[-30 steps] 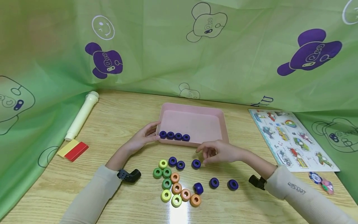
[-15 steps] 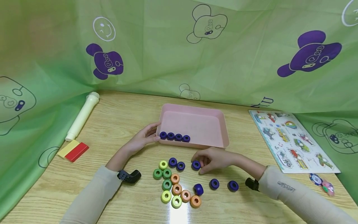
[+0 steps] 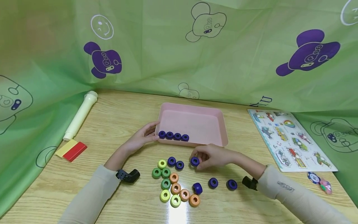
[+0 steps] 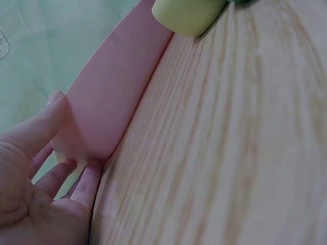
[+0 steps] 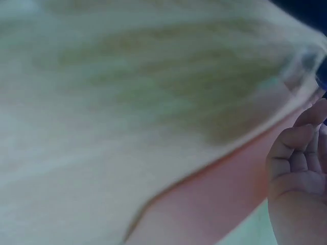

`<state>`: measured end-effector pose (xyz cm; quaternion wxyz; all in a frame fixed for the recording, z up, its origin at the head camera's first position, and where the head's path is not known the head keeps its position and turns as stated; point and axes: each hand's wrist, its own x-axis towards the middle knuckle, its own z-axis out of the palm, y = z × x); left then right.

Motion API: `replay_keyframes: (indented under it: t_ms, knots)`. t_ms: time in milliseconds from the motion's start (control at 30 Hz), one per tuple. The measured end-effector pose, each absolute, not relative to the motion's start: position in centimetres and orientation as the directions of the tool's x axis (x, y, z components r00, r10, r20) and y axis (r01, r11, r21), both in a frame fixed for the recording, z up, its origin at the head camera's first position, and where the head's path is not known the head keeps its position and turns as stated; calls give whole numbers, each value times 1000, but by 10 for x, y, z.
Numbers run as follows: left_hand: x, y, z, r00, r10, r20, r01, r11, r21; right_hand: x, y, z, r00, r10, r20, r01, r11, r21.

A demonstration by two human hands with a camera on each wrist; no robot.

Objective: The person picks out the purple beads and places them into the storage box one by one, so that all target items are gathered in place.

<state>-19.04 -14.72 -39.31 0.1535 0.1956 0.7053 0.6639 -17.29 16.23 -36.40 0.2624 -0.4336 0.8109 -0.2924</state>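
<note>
A shallow pink tray (image 3: 193, 123) lies on the table, with several dark blue beads (image 3: 177, 136) lined up inside its front wall. My left hand (image 3: 142, 137) holds the tray's front left corner, thumb and fingers against the outside; the left wrist view shows this contact on the pink wall (image 4: 112, 92). In front of the tray, my right hand (image 3: 211, 156) pinches a dark blue bead (image 3: 195, 161) with a hole through it, between thumb and fingers. Only part of the right hand (image 5: 301, 168) shows in the right wrist view, the bead mostly cut off by the frame's edge.
Loose yellow, green and orange beads (image 3: 175, 188) cluster on the table, with more blue ones (image 3: 213, 183) around them. At the right lies a picture puzzle board (image 3: 291, 140). A cream stick (image 3: 81, 115) and a yellow-red card (image 3: 71, 150) lie left. Green cloth (image 3: 156, 46) hangs behind.
My right hand has come down and closed its fingers on the blue bead, which now looks slightly raised. The left hand stays at the tray corner.
</note>
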Motion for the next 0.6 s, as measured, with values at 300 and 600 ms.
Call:
replay_keyframes:
  t_ms: [300,600]
  knots:
    - [-189,-147,-392,-874,483,50,81,44,996,-182,165,-336,-534,-843,-55,-554,399,-730]
    - [-190,-147,-391,-877,478,50,82,46,996,-192,161,-309,-616,-787,-7,-531,422,-735]
